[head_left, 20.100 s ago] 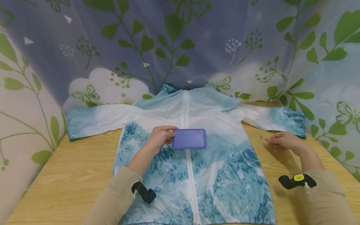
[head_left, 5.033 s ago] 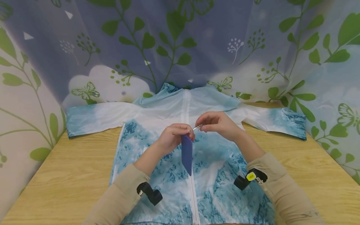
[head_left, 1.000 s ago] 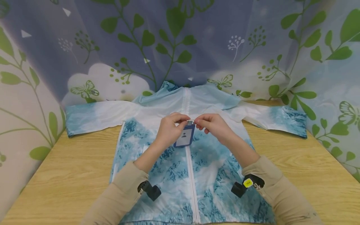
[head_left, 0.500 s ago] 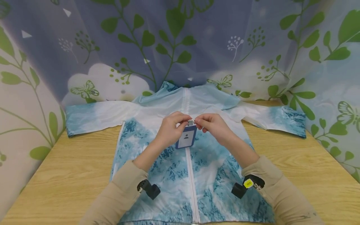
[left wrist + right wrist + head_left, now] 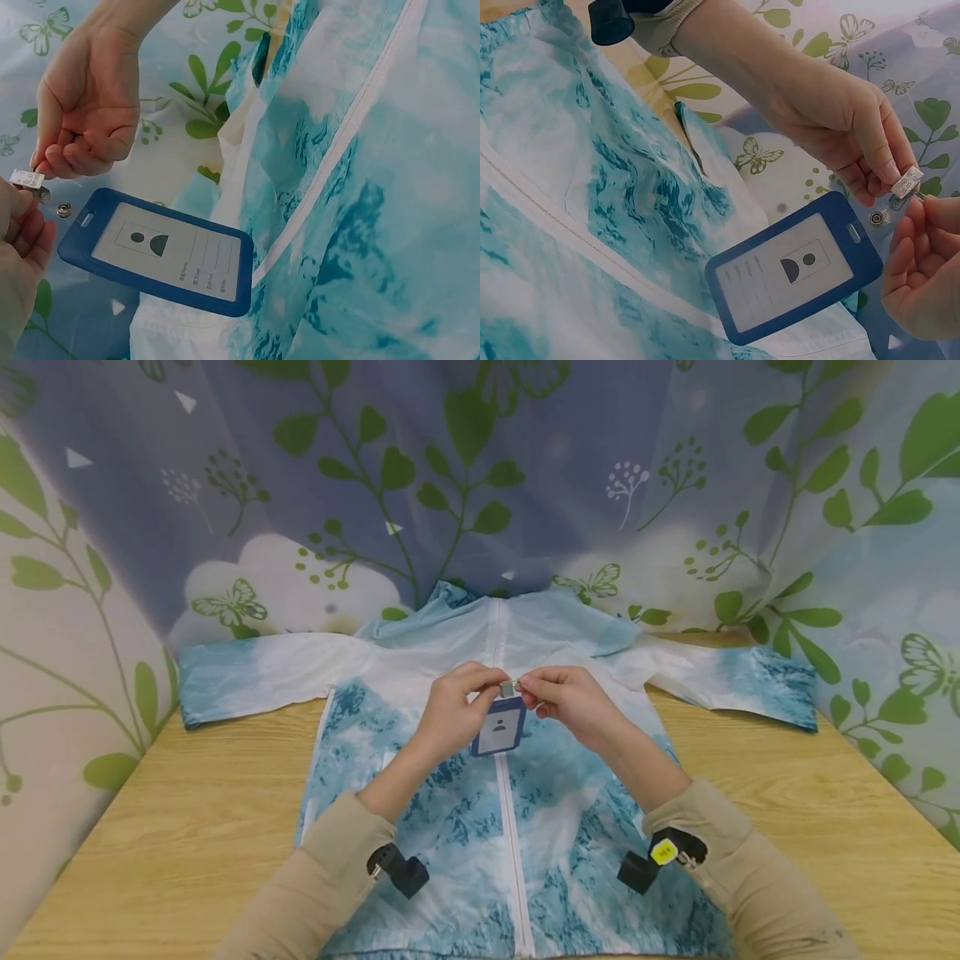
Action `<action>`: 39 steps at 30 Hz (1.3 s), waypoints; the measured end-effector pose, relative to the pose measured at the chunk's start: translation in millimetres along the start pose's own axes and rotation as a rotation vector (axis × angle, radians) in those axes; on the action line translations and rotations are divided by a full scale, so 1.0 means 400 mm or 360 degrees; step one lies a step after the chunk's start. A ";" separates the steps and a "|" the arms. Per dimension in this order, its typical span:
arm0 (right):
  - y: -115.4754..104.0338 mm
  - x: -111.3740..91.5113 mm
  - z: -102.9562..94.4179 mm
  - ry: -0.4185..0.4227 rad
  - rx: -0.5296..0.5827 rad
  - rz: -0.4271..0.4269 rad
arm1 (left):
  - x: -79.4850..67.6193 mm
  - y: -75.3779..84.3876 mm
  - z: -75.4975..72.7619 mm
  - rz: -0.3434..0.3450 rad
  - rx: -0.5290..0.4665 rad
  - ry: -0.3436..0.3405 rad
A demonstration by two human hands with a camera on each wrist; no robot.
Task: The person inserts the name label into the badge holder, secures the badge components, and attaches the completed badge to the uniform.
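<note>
A blue badge holder (image 5: 498, 728) with a white card hangs below both hands, its face toward the head camera, over the jacket's zip. Just above it is a small silver metal badge clip (image 5: 907, 182). My left hand (image 5: 453, 706) pinches this clip between thumb and forefinger. From the other side my right hand (image 5: 573, 697) also pinches it with its fingertips. A round metal snap (image 5: 64, 210) shows between the clip and the holder's slot (image 5: 88, 219). How the snap strap joins the two is too small to tell.
A blue and white zip jacket (image 5: 600, 827) lies spread on the wooden table (image 5: 195, 810), sleeves out to both sides. A patterned curtain (image 5: 570, 468) with leaves and butterflies rises behind the table and at its sides. Each sleeve carries a black wrist camera (image 5: 399, 868).
The right hand came from the table's right side to the clip; the holder went from flat to edge-on to hanging face-out. Over the last second it swings slightly right; hands stay nearly still.
</note>
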State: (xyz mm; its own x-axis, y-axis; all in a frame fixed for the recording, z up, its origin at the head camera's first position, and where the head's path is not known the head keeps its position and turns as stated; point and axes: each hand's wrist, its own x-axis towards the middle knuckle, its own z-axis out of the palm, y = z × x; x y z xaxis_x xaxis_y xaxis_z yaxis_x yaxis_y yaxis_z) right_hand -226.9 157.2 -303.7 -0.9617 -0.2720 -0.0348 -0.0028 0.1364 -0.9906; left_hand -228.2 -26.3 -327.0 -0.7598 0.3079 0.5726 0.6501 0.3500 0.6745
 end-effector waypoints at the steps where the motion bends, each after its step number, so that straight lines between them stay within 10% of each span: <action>1: 0.000 -0.001 0.001 0.0004 0.0009 0.0011 | 0.000 0.000 0.001 -0.0007 0.0002 0.0010; 17: 0.002 0.004 0.002 0.0031 0.0013 0.0057 | 0.013 -0.003 0.003 -0.0334 -0.0154 0.0018; 39: 0.015 0.019 -0.010 0.0096 0.0073 -0.0052 | 0.027 0.001 0.017 -0.0418 -0.0241 0.0030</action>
State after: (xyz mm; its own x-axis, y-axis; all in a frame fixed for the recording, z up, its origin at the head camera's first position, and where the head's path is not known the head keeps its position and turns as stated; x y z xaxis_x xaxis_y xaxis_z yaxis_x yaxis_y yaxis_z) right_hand -235.3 159.8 -309.5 -0.9760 -0.2177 0.0040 -0.0229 0.0843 -0.9962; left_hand -236.1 -16.7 -323.8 -0.9026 0.2076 0.3771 0.4241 0.2792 0.8615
